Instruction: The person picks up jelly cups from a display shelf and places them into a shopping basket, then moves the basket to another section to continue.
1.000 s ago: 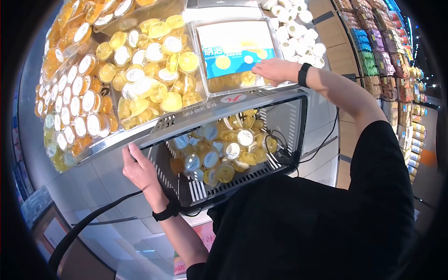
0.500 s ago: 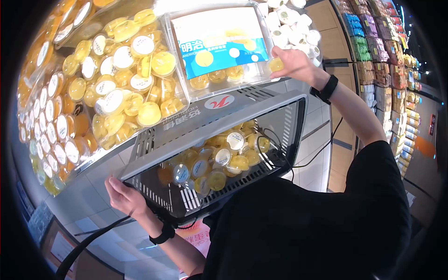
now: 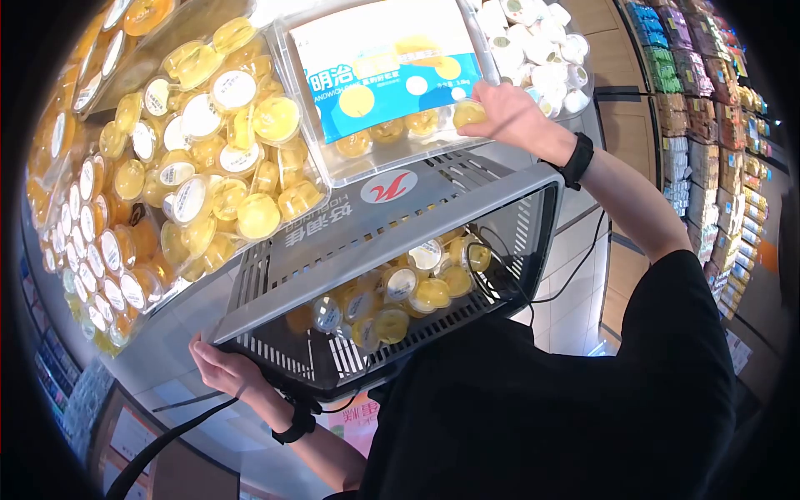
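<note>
My left hand (image 3: 227,372) is closed around the lower left corner of a grey shopping basket (image 3: 392,242), holding it tilted against the display. Inside the basket lie several yellow jelly cups (image 3: 432,293), some showing white lids, plus black cables. My right hand (image 3: 518,122) pinches one yellow jelly cup (image 3: 469,115) between thumb and fingers, at the right front edge of a clear bin (image 3: 333,172). A blue and white card (image 3: 392,75) stands in that bin, with several yellow cups visible below it.
Left of the bin is a heap of yellow jelly cups (image 3: 229,158); orange cups (image 3: 92,242) with white lids lie farther left. Small white cups (image 3: 542,58) fill a bin at right. Packed snack shelves (image 3: 692,125) stand far right. A cable (image 3: 583,258) trails beside the basket.
My right hand has moved slightly left along the bin edge, with the jelly cup still pinched. The view has shifted a little; my left hand keeps its hold on the basket.
</note>
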Motion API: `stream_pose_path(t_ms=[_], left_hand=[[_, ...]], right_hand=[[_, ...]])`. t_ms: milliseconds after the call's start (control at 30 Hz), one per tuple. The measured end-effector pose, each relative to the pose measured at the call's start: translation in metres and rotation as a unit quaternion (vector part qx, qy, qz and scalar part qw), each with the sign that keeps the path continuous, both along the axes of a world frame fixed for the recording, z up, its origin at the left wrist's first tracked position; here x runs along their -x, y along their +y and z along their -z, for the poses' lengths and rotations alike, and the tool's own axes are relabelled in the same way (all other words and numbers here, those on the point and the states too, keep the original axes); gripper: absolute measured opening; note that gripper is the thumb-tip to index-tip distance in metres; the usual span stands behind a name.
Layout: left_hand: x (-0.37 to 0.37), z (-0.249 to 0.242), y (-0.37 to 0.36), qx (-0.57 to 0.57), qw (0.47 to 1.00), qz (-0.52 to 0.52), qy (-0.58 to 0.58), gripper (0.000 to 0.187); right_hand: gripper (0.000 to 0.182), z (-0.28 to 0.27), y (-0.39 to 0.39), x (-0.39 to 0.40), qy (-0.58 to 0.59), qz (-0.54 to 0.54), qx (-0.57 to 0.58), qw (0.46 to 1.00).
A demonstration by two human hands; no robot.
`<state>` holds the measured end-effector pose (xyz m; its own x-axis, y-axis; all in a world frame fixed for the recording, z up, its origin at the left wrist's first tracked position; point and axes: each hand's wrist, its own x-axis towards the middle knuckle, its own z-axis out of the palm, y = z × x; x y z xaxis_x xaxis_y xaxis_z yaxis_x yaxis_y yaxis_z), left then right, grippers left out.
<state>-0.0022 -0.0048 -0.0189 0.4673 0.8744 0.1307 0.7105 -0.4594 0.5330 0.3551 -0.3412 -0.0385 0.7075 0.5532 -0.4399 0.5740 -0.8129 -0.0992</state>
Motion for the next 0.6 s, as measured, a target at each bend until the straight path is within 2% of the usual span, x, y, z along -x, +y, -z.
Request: stream_pose_path(t_ms=[167,267,333,367,433,467,533,600], left_hand=[[0.001,0.000,0.001,0.008,1.000,-0.002,-0.001,0.051],[0.001,0.001,0.000,0.010,1.000,-0.003,-0.026,0.050],[0.002,0.000,0.000,0.007,1.000,0.003,-0.021,0.049],[0.001,0.000,-0.001,0.007,1.000,0.002,-0.021,0.049],[-0.001,-0.001,-0.002,0.004,0.999,0.014,-0.034,0.049],[0.000,-0.001,-0.001,0.002,0.999,0.013,-0.034,0.049],[0.002,0.000,0.000,-0.011,1.000,0.006,-0.003,0.048],[0.000,-0.001,-0.001,-0.011,1.000,0.004,-0.006,0.048]], right_hand=[[0.057,-0.001,0.006,-0.003,0.024,0.043,0.082,0.995],[0.051,0.002,-0.004,0.001,0.063,0.058,0.013,0.996],[0.044,0.019,-0.016,0.004,-0.010,-0.063,-0.095,0.993],[0.044,0.021,-0.018,0.002,-0.011,-0.064,-0.096,0.993],[0.040,0.022,-0.017,-0.003,0.054,-0.061,-0.027,0.996],[0.040,0.022,-0.015,-0.005,0.053,-0.062,-0.028,0.996],[0.038,0.024,-0.010,-0.010,0.161,-0.012,0.047,0.986],[0.034,0.040,-0.012,-0.013,0.151,-0.004,0.036,0.988]])
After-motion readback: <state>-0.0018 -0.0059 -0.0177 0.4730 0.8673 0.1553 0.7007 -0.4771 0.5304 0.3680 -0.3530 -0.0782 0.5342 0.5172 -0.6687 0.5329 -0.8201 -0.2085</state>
